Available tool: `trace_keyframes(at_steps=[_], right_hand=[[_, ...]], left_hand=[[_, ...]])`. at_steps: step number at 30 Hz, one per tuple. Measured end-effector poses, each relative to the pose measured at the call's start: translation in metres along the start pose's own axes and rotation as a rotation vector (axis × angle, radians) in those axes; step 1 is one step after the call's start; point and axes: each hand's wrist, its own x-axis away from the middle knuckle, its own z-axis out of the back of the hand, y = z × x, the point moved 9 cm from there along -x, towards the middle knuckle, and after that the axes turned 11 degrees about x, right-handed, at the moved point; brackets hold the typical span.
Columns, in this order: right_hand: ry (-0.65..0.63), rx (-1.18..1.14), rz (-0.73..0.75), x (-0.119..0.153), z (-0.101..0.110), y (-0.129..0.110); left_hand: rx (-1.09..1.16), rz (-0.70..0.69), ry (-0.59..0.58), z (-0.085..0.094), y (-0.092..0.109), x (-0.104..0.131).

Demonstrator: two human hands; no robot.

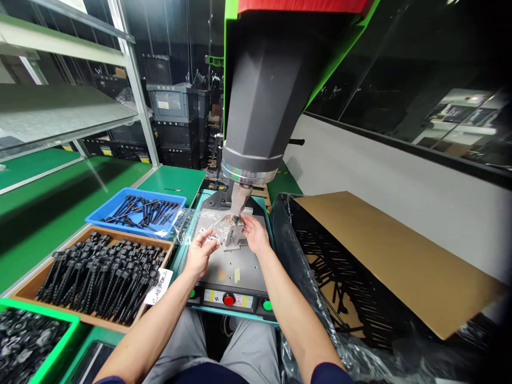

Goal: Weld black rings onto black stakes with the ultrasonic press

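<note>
The left hand (202, 253) pinches the clear film (188, 225), left of the metal fixture (232, 242); the right hand (255, 234) has fingers loosely spread beside this fixture; whether it grips something, I cannot tell.

Blue tray (93, 218) behind wooden tray (167, 249) | both left of machine (262, 96)

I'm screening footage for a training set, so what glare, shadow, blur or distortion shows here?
Head view: glints break up the clear plastic film; head view: reflections show in the dark window, and shadow darkens the green surface; head view: the right edge falls to black, the cardboard's far end looks soft, and outer areas seem wide-angle stretched.
</note>
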Motion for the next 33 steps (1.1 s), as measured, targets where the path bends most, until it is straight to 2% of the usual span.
trace_keyframes(at_steps=[2, 7, 13, 17, 20, 23, 29, 33], right_hand=[[0.023, -0.001, -0.024, -0.005, 0.001, -0.002], [0.135, 0.073, 0.057, -0.02, 0.004, -0.014], [0.178, 0.073, 0.048, -0.032, 0.002, -0.011], [0.186, 0.084, 0.041, -0.035, 0.0, -0.012], [0.178, 0.097, 0.056, -0.033, 0.0, -0.013], [0.168, 0.118, 0.077, -0.031, -0.002, -0.014], [0.156, 0.184, 0.107, -0.033, -0.008, -0.018], [0.157, 0.223, 0.107, -0.037, -0.012, -0.018]], left_hand=[[-0.044, -0.04, -0.011, -0.002, 0.001, -0.003], [-0.105, -0.086, -0.023, -0.004, -0.001, -0.016], [-0.163, -0.139, -0.01, -0.002, 0.005, -0.03], [-0.023, -0.012, -0.023, 0.0, -0.001, -0.031], [0.126, 0.122, -0.014, 0.008, -0.011, -0.026], [0.201, 0.188, 0.006, 0.017, -0.019, -0.022], [0.284, 0.172, 0.137, 0.037, -0.021, -0.022], [0.277, 0.113, 0.174, 0.045, -0.015, -0.024]])
